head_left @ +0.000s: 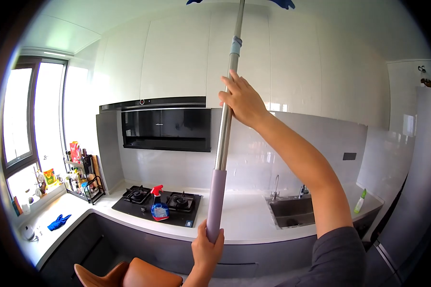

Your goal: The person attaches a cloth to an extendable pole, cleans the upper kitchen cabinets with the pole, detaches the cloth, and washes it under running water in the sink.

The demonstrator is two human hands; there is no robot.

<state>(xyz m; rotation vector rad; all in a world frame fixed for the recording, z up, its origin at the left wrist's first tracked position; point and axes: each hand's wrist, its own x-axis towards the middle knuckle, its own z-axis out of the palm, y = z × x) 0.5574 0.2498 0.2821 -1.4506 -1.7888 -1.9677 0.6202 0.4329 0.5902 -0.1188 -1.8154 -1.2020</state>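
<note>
A long mop rises through the middle of the view, its metal pole (223, 138) tilted slightly right toward the top. My left hand (207, 249) is closed around the lower end of its mauve grip (217, 201). Higher up, my right hand (244, 100) holds the metal pole just below a grey-blue collar (236, 45), some of its fingers fairly straight. Parts of a blue mop head (283, 4) show at the top edge, near the ceiling above the white upper cabinets (177, 57); the rest is cut off.
Behind the pole runs a white counter (242, 217) with a gas stove (153, 203), a red-and-blue spray bottle (159, 205) and a sink (292, 210). Blue gloves (59, 222) and a condiment rack (84, 177) are at left. A brown chair (148, 272) stands close below; a green-topped bottle (360, 201) is at right.
</note>
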